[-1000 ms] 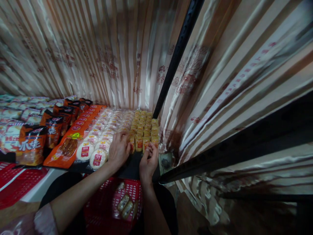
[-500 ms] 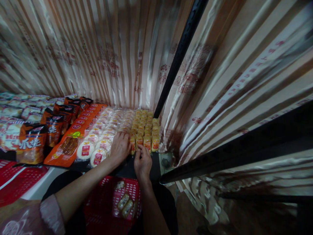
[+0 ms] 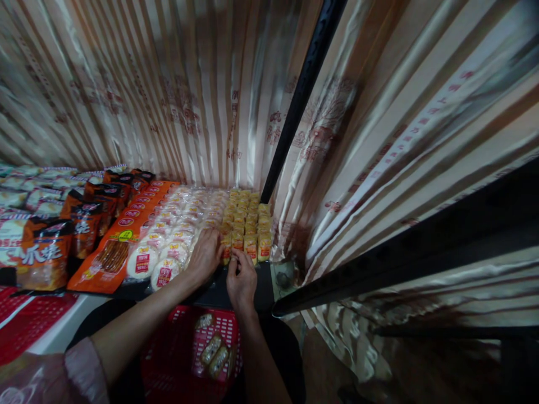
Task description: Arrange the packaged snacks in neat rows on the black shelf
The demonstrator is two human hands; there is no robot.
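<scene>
Small wrapped yellow snacks (image 3: 250,247) stand in tight rows on a black shelf (image 3: 264,286), red labels to the front. My left hand (image 3: 205,255) reaches in from the left, its bent fingers close together and tips against the front left yellow pack; what lies under them is hidden. Just in front of the same front row, my right hand (image 3: 243,280) is closed, with thumb and forefinger curled together near the packs. Anything between those fingertips is too small to tell. Beside my left hand lie clear-wrapped round white crackers (image 3: 164,274) in several rows.
Left of the crackers lie flat orange snack packs (image 3: 112,252) and standing orange-black bags (image 3: 46,255). A red basket (image 3: 168,336) below holds a few wrapped snacks (image 3: 217,356). A black pole (image 3: 301,95) and striped curtains (image 3: 202,73) close off the back and right.
The whole view has shifted slightly, so the shelf sits a little farther left. Both hands keep nearly the same places at the front yellow packs.
</scene>
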